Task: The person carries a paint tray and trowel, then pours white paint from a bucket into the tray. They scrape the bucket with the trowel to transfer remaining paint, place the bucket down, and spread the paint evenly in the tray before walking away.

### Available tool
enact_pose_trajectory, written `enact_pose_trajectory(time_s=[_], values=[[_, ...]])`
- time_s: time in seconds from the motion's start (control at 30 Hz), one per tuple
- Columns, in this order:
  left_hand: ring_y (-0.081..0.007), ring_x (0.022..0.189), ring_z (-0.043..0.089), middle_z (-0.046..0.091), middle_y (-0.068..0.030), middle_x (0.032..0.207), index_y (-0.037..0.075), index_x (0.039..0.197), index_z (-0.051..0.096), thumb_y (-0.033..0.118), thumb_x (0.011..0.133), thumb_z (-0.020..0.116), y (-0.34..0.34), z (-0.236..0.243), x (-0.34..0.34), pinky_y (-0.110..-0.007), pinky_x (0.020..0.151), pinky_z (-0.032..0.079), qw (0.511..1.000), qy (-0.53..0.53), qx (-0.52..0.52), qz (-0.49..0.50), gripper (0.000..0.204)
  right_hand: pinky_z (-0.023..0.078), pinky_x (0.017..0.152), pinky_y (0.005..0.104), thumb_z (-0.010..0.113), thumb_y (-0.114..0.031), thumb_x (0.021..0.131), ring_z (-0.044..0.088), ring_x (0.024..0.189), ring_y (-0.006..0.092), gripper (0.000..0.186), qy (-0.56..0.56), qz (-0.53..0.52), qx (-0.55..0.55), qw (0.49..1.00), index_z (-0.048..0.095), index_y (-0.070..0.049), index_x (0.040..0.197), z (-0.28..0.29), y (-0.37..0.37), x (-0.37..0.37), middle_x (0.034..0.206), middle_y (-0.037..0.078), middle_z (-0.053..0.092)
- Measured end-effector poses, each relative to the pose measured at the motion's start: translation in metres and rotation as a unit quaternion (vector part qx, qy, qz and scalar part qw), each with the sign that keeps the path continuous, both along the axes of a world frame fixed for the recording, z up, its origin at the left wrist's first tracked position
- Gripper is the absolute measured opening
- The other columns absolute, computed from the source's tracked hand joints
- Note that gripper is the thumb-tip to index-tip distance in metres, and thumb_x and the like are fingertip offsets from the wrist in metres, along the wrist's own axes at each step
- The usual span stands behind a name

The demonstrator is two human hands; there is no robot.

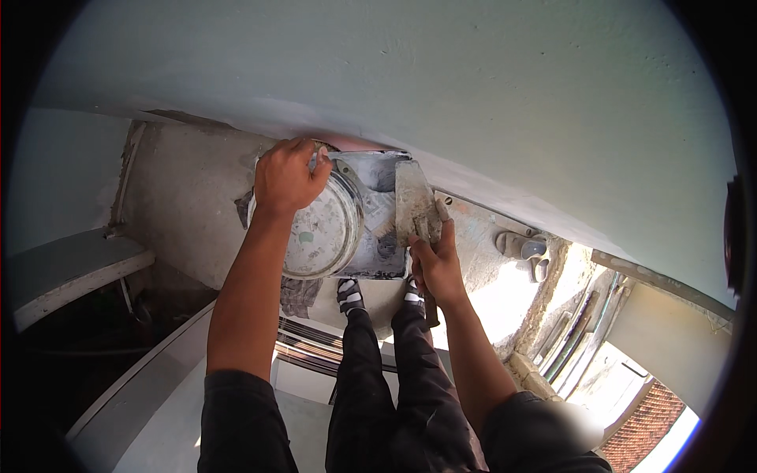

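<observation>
My left hand [292, 175] is closed over the far rim of a round white piece with a raised edge [315, 240], stained with grey smears. Whether this is a bucket's lid or its base, I cannot tell. It covers the left part of a rectangular tray [377, 264], whose inside is streaked grey and white. In my right hand [438, 264] is a trowel [413, 193], gripped by its handle. Its flat, crusted blade points away from me, over the tray's right edge. The fingertips of my left hand are partly hidden behind the rim.
A pale wall [473, 94] rises just beyond the tray. To the right on the concrete ledge [481, 268] lies a grey cup-shaped piece [524, 246]. Dark cloth [300, 296] hangs near the tray's front left. Pipes and poles [579, 331] show lower right, beside a drop with roof tiles [646, 426].
</observation>
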State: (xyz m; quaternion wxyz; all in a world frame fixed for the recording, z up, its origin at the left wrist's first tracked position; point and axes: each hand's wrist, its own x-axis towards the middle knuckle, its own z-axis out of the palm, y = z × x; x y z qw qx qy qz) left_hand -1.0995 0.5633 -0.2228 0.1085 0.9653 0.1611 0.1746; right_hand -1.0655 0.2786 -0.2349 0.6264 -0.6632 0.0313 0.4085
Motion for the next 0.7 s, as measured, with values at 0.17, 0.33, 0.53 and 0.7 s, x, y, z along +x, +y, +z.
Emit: enact_pose_trajectory(time_s=[0.17, 0.33, 0.53, 0.7], values=[[-0.0339, 0.068, 0.065, 0.065, -0.0132, 0.072, 0.003, 0.075, 0.065, 0.025, 0.083, 0.064, 0.001, -0.004, -0.001, -0.045, 0.061, 0.054, 1.000, -0.016, 0.009, -0.006, 0.023, 0.037, 0.034, 0.0259, 0.057, -0.012, 0.096, 0.047, 0.042, 0.0094, 0.069, 0.005, 0.000, 0.006, 1.000, 0.017, -0.005, 0.151, 0.000, 0.000, 0.002, 0.066, 0.002, 0.053], [-0.0336, 0.067, 0.065, 0.064, -0.0132, 0.071, 0.004, 0.075, 0.065, 0.024, 0.083, 0.065, 0.000, -0.004, -0.001, -0.045, 0.061, 0.054, 1.000, -0.026, 0.013, -0.009, 0.022, 0.036, 0.033, 0.0254, 0.056, -0.011, 0.097, 0.045, 0.041, 0.0085, 0.066, 0.000, -0.002, 0.023, 1.000, 0.018, -0.007, 0.151, 0.002, -0.001, 0.008, 0.064, 0.001, 0.051], [-0.0333, 0.067, 0.063, 0.064, -0.0124, 0.071, 0.004, 0.072, 0.063, 0.025, 0.082, 0.065, 0.001, -0.003, -0.001, -0.045, 0.059, 0.053, 0.999, -0.042, 0.013, -0.017, 0.024, 0.034, 0.033, 0.0244, 0.054, -0.008, 0.097, 0.042, 0.040, 0.0071, 0.061, 0.010, -0.024, 0.013, 1.000, 0.023, -0.013, 0.150, 0.009, -0.001, 0.008, 0.062, 0.000, 0.048], [-0.0325, 0.065, 0.061, 0.063, -0.0114, 0.069, 0.004, 0.070, 0.063, 0.026, 0.082, 0.066, -0.003, 0.003, -0.002, -0.043, 0.058, 0.052, 0.998, -0.034, 0.051, 0.015, 0.026, 0.034, 0.032, 0.0246, 0.054, -0.008, 0.097, 0.042, 0.041, 0.0071, 0.062, 0.000, -0.025, 0.023, 0.999, 0.023, -0.014, 0.151, 0.007, -0.009, 0.005, 0.062, -0.001, 0.047]])
